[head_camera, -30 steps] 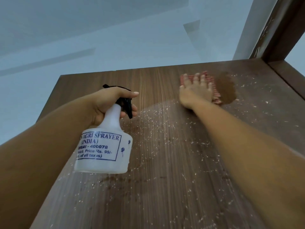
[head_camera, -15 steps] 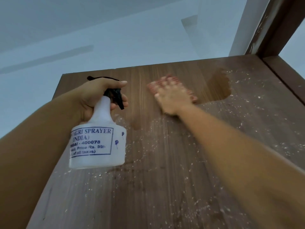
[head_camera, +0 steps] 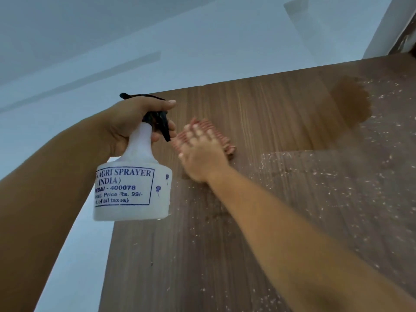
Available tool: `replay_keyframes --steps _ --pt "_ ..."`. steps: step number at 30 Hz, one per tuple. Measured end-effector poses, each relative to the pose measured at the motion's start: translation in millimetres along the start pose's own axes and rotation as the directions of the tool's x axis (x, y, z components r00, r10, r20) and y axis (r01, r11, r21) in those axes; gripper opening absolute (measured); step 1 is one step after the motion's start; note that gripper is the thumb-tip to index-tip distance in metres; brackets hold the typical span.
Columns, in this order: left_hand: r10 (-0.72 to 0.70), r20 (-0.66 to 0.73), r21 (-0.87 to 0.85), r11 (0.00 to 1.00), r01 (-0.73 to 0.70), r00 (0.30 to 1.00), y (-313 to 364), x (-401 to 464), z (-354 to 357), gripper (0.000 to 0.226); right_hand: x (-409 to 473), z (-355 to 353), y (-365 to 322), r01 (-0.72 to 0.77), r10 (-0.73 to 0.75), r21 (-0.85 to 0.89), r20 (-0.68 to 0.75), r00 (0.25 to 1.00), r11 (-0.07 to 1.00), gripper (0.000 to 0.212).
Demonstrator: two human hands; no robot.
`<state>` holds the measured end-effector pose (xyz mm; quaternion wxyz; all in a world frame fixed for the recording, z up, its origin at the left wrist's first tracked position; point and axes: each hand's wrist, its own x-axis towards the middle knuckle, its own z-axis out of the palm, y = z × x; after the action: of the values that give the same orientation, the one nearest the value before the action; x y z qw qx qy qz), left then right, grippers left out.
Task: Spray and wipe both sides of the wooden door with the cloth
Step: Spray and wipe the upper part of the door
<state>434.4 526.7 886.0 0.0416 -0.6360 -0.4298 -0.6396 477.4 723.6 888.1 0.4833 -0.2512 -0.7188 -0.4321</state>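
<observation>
The dark wooden door fills the right and lower view, seen from below, speckled with spray droplets; a wiped, darker band runs across its top. My left hand grips the neck of a white spray bottle with a black trigger and blue print, held just in front of the door's left edge. My right hand lies flat on a red patterned cloth, pressing it against the door near the upper left, right beside the bottle's trigger. Most of the cloth is hidden under the blurred hand.
The pale wall and ceiling lie beyond the door's top edge. The dark door frame shows at the top right corner. A wet patch marks the door's upper right.
My right hand has swept the cloth leftward across the top of the door, from the upper right to beside the bottle. The view has shifted left; the left hand keeps its hold on the bottle.
</observation>
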Motion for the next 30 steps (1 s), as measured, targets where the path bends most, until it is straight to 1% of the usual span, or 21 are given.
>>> replay_keyframes --steps 2,4,6,7,8,10,12,14,16,18,19,20,21,22,23,24,25,26,27,28,30 --pt "-0.015 0.009 0.034 0.999 0.015 1.000 -1.3 -2.5 -7.1 0.021 -16.3 8.9 -41.0 0.216 -0.215 -0.010 0.063 0.975 0.976 0.056" --pt "-0.039 0.009 0.063 0.997 0.038 0.999 -3.9 -5.2 -13.0 0.025 -36.8 15.7 -57.7 0.357 -0.356 0.016 0.125 0.926 0.934 0.055" --pt "-0.058 0.013 0.067 0.996 0.057 0.998 -6.4 -6.3 -16.5 0.025 -44.6 16.5 -44.3 0.386 -0.383 0.011 0.158 0.910 0.922 0.052" --pt "-0.065 0.024 0.064 0.996 0.063 0.998 -7.4 -6.4 -16.9 0.025 -43.5 15.7 -29.5 0.348 -0.342 -0.020 0.133 0.930 0.937 0.051" --pt "-0.071 0.038 0.065 0.996 0.068 0.997 -8.3 -6.4 -16.8 0.025 -41.9 11.3 -10.7 0.269 -0.264 -0.052 0.087 0.961 0.962 0.051" --pt "-0.083 0.058 0.068 0.995 0.079 0.995 -10.5 -8.8 -16.2 0.026 -38.7 0.7 34.2 0.036 -0.036 -0.058 0.005 0.999 0.998 0.056" --pt "-0.091 0.079 0.048 0.995 0.088 0.993 -14.6 -12.2 -14.3 0.025 -46.1 -6.5 89.2 -0.220 0.220 -0.011 -0.013 0.975 0.975 0.057" --pt "-0.105 0.113 0.029 0.994 0.102 0.988 -18.2 -16.2 -14.6 0.023 -62.9 -13.2 140.1 -0.463 0.464 0.029 -0.021 0.886 0.886 0.057" --pt "-0.118 0.144 0.023 0.993 0.116 0.983 -21.6 -18.2 -17.0 0.024 -80.6 -17.3 167.3 -0.670 0.673 0.081 -0.015 0.739 0.738 0.057" --pt "-0.119 0.147 0.016 0.993 0.118 0.982 -23.8 -18.1 -18.3 0.023 -84.4 -14.8 162.0 -0.785 0.786 0.122 0.046 0.616 0.607 0.058" --pt "-0.114 0.154 0.006 0.993 0.114 0.981 -23.6 -17.8 -18.5 0.023 -82.9 -14.9 148.6 -0.795 0.796 0.116 0.052 0.604 0.596 0.060" --pt "-0.108 0.160 -0.002 0.994 0.109 0.981 -23.9 -17.3 -18.6 0.023 -79.9 -13.6 129.7 -0.767 0.768 0.092 0.038 0.640 0.635 0.060" --pt "-0.105 0.168 -0.010 0.994 0.109 0.980 -24.4 -17.4 -15.8 0.023 -80.1 -11.0 108.2 -0.701 0.701 0.060 0.020 0.713 0.711 0.060" --pt "-0.103 0.177 -0.018 0.994 0.108 0.979 -24.3 -17.4 -12.7 0.023 -79.5 -8.3 83.5 -0.589 0.589 0.039 0.011 0.808 0.807 0.059" --pt "-0.103 0.187 -0.026 0.994 0.110 0.977 -24.7 -17.5 -9.3 0.023 -80.1 -4.2 57.0 -0.440 0.439 0.028 0.014 0.898 0.898 0.058" --pt "-0.109 0.201 -0.030 0.993 0.117 0.974 -25.5 -17.0 -4.0 0.023 -84.0 -1.0 32.9 -0.261 0.260 0.010 0.041 0.965 0.965 0.057" --pt "-0.121 0.211 -0.012 0.992 0.126 0.970 -25.7 -16.8 1.1 0.025 -87.8 0.4 12.5 -0.080 0.079 0.004 0.090 0.993 0.997 0.056" --pt "-0.136 0.218 0.017 0.991 0.136 0.966 -25.6 -17.1 5.9 0.028 -90.5 0.8 0.7 0.065 -0.066 0.008 0.147 0.987 0.998 0.055" --pt "-0.150 0.230 0.038 0.989 0.146 0.961 -24.0 -16.1 13.2 0.032 -92.5 -2.0 1.4 0.155 -0.154 0.010 0.197 0.968 0.988 0.054" --pt "-0.161 0.238 0.050 0.987 0.154 0.958 -21.9 -16.0 18.8 0.033 -91.7 -5.6 6.9 0.202 -0.200 0.015 0.222 0.954 0.979 0.054" --pt "-0.148 0.239 0.029 0.989 0.146 0.960 -17.8 -15.2 31.7 0.032 -91.0 -11.5 33.6 0.192 -0.189 0.010 0.232 0.954 0.981 0.053"
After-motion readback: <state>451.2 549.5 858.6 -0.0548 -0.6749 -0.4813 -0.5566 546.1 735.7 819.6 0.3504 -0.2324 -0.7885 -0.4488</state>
